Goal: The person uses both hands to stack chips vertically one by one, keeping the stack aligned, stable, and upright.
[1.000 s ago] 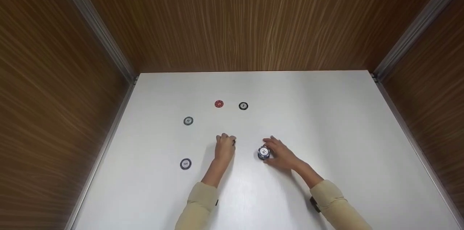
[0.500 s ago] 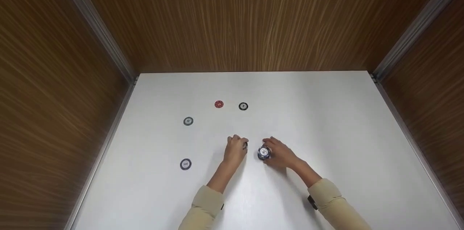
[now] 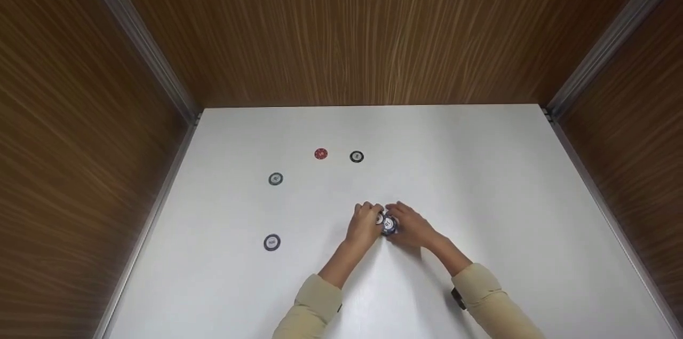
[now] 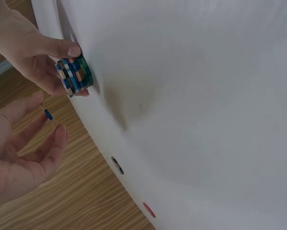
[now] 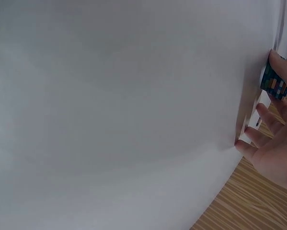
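Clock centred on the stack, 12 at the far wall. Stack of poker chips [image 3: 389, 225] stands upright on the white counter [image 3: 480, 179], blue-rimmed chip with a pale centre on top, mixed colours down the side, green at the bottom. Right hand [image 3: 413, 227] at 3 o'clock, its thumb and forefinger gripping the stack; the other fingers are spread, tips on the counter in the right wrist view. Left hand [image 3: 364, 229] at 9 to 10, fingers pinching a single chip [image 4: 48, 114] by its edges, thumb on one side, fingertips on the other. Head view has that chip just beside the stack at 10 o'clock; left wrist view shows a gap, so not touching. Its edge is pale with a blue stripe; print on it too small to read.

Loose chips, all lying flat, well apart from the stack: black chip [image 3: 356, 156] at 11, red chip [image 3: 320, 154] between 10 and 11, grey-green chip [image 3: 275, 179] a bit short of 10, dark blue chip [image 3: 272, 242] just under 9. Arms come in from 7 to 8 and from 4, beige sleeves [image 3: 475, 281] on both, small dark device [image 3: 458, 299] by the right cuff. Wood-grain wall [image 3: 341, 29] at 12.
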A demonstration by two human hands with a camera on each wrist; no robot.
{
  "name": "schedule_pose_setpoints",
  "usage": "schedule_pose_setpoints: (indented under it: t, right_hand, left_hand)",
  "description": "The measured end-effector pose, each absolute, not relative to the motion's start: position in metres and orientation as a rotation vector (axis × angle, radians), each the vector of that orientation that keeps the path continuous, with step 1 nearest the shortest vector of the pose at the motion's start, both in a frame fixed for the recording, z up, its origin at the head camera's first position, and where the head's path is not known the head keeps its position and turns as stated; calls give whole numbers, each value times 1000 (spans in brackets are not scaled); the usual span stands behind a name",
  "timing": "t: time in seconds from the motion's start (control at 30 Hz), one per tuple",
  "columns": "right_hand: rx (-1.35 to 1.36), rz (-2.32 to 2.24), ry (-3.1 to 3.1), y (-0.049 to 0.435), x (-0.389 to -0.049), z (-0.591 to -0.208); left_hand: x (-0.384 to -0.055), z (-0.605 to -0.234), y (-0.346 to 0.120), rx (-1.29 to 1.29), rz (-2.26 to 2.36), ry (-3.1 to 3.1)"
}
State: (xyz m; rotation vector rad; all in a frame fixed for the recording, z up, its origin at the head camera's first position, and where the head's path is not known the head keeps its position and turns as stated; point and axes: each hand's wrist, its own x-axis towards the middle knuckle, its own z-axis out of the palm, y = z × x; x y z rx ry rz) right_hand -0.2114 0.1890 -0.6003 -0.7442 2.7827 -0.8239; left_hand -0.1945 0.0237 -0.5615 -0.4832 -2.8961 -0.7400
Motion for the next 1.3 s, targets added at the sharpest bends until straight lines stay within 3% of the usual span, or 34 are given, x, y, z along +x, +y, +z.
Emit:
schedule_pose_setpoints:
  t: [1.3]
  right_hand:
    - [-739, -859, 2777, 192, -210, -603]
  left_hand:
    - [-189, -582, 52, -465, -598, -2871]
